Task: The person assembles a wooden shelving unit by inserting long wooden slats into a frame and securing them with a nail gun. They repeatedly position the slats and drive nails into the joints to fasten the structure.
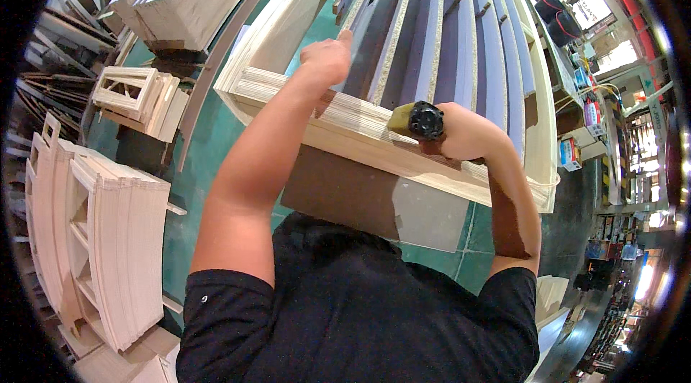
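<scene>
A large pale wooden frame point(263, 41) lies before me, with several long grey-faced boards point(425, 30) standing on edge inside it. My left hand point(328, 60) is closed at the near end of the leftmost long board point(367, 37), its fingers curled and partly hidden, one digit along the board's edge. My right hand point(464, 131) is wrapped around a nail gun point(425, 121) with a round black cap and a yellow-green body. The nail gun is over the frame's near rail point(345, 120), right of my left hand; its tip is hidden from me.
Stacked pale wooden frames point(126, 253) stand at the left, with smaller frames point(147, 98) beyond them. A large wood stack point(191, 5) is at the far left. Under the near rail is a brown panel point(345, 185) above the green floor. Boxes point(570, 154) sit at the right.
</scene>
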{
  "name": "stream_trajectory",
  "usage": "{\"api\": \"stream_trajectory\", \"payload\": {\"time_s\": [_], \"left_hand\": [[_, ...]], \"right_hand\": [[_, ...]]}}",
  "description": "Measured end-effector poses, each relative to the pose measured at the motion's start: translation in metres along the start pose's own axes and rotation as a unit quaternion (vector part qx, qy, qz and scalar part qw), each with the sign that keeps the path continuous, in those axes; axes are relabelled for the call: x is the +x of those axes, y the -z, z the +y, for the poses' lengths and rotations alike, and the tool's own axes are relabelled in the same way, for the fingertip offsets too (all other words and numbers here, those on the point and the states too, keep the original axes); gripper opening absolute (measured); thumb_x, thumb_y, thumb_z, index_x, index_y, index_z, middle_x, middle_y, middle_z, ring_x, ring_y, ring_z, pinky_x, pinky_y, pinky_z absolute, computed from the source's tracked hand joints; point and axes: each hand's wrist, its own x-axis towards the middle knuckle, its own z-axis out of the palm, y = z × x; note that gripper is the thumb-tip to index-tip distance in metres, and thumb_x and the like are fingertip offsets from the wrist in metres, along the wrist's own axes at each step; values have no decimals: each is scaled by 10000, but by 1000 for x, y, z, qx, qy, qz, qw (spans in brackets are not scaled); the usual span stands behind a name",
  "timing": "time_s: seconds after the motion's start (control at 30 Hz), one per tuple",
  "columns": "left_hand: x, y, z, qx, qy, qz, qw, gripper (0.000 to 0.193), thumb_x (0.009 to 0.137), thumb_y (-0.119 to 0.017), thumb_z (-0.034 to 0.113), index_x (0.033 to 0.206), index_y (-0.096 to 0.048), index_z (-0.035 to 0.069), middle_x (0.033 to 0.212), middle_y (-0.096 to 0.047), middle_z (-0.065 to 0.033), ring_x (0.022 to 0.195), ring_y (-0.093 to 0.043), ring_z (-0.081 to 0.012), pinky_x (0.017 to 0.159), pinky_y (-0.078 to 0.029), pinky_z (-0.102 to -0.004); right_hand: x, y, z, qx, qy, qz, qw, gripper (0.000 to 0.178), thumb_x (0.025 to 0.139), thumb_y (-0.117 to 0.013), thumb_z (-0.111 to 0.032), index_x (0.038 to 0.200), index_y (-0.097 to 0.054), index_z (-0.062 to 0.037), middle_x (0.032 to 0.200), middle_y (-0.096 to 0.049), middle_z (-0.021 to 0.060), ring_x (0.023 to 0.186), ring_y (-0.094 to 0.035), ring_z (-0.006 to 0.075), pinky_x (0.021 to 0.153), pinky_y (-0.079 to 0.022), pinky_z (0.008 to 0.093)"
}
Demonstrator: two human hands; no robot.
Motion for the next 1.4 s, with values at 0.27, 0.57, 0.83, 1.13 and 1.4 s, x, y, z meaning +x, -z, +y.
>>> {"api": "stream_trajectory", "payload": {"time_s": [0.27,0.57,0.83,1.13,1.4], "left_hand": [[-4,20,-42,2,-129,-42,991,649,1006,-583,537,1483,-500,104,1531,-475,-217,1400,-500,-383,1102,-464,-517],[-33,5,-117,-13,-445,24,895,1177,628,-888,607,1513,-450,-35,1674,-315,-154,1450,-426,-392,1160,-418,-464],[-38,-5,-120,-94,-414,1,905,1179,533,-932,446,1491,-445,-38,1643,-366,-138,1330,-564,-353,1065,-506,-442],[-36,-10,-123,-121,-401,12,908,1121,527,-944,433,1476,-493,43,1622,-410,-113,1324,-574,-352,1070,-509,-455],[-35,-12,-123,-130,-406,20,905,1108,525,-947,439,1466,-506,55,1615,-421,-104,1325,-573,-350,1075,-505,-454]], "right_hand": [[6,8,-9,43,-55,-31,997,269,810,-783,-74,1042,-687,23,865,-708,100,790,-636,205,773,-536,364],[15,20,-25,24,-142,-85,986,434,738,-826,-113,1131,-669,-14,985,-742,147,871,-664,250,856,-549,386],[68,20,-74,36,-66,-43,996,387,769,-822,-134,1111,-675,-26,945,-734,121,861,-659,221,838,-549,374],[126,12,-84,93,-77,-37,992,451,761,-816,-86,1187,-684,-22,1056,-749,90,943,-670,179,911,-546,345],[132,17,-80,87,-74,-75,991,501,777,-844,-79,1242,-664,-30,1131,-744,75,1007,-674,170,955,-537,336]]}}
